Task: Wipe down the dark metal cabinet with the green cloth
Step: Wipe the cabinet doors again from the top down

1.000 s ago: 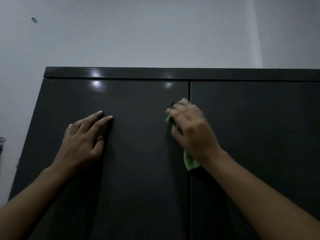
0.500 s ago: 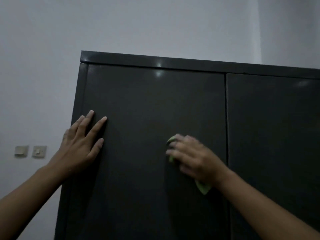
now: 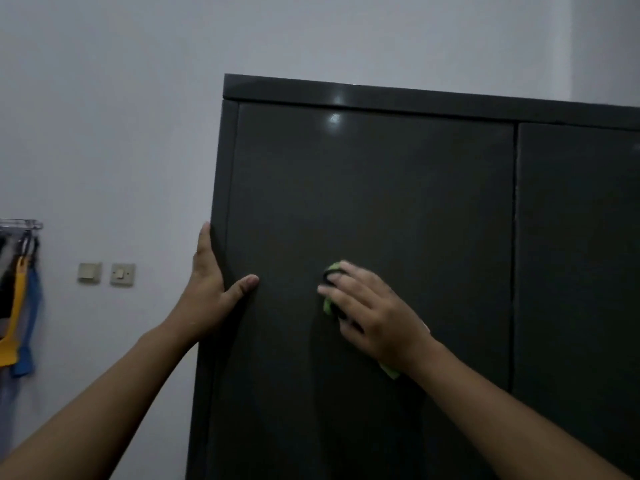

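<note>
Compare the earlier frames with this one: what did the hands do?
The left hand left the door face and now grips the cabinet at its left edge, thumb on the front. The right hand slid the green cloth down and leftward from the door seam onto the left door. It still presses the cloth flat; both doors remain shut.

My right hand point(image 3: 377, 317) presses green cloth point(image 3: 329, 299) flat on the cabinet's point(image 3: 398, 188) left door. My left hand point(image 3: 211, 289) grips the cabinet's left edge, thumb on the door front. 2 wall switches point(image 3: 105, 273) and hanging clothes point(image 3: 19, 299) at left.
</note>
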Action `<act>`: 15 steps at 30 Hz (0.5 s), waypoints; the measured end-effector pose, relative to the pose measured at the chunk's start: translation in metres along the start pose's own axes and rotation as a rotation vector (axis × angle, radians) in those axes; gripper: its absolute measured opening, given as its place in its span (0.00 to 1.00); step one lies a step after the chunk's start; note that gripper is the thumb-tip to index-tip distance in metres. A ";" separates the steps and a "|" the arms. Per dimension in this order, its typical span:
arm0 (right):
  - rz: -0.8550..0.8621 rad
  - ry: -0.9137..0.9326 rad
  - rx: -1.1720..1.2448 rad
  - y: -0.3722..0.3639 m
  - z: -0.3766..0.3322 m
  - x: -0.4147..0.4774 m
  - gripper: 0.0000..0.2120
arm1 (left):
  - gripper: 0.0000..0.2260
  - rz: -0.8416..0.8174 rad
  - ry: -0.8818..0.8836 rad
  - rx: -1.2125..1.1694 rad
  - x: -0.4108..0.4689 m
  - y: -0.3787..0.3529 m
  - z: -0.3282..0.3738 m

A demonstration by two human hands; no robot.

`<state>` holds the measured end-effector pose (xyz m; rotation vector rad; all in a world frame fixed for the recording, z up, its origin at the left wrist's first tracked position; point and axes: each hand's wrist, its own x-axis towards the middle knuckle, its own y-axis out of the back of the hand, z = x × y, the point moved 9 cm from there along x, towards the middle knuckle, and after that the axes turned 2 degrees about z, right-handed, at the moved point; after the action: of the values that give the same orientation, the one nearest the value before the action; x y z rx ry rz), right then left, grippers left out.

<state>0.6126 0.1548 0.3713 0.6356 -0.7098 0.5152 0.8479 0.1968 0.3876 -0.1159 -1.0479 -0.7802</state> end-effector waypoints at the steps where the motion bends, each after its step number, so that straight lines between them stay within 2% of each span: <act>1: -0.044 0.064 -0.001 -0.005 -0.008 -0.006 0.23 | 0.50 -0.061 0.017 -0.041 -0.006 -0.001 -0.004; 4: -0.056 0.165 0.033 -0.002 -0.005 -0.002 0.21 | 0.52 -0.251 0.106 -0.102 -0.032 -0.009 -0.025; 5: -0.010 0.121 0.049 0.003 0.005 0.007 0.20 | 0.53 -0.295 0.138 -0.111 -0.040 -0.012 -0.033; 8: 0.245 -0.229 0.103 0.025 0.046 0.044 0.20 | 0.55 -0.355 0.190 -0.131 -0.057 -0.022 -0.053; 10: 0.354 -0.367 0.110 0.031 0.054 0.073 0.20 | 0.57 -0.368 0.210 -0.132 -0.062 -0.024 -0.061; 12: 0.377 -0.386 0.111 0.026 0.047 0.106 0.20 | 0.58 -0.385 0.216 -0.129 -0.065 -0.026 -0.066; 15: 0.347 -0.323 0.104 0.010 0.025 0.146 0.20 | 0.60 -0.411 0.225 -0.113 -0.069 -0.027 -0.071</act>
<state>0.6908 0.1762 0.4959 0.7045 -1.1145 0.7836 0.8651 0.1819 0.2874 0.0934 -0.8214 -1.1966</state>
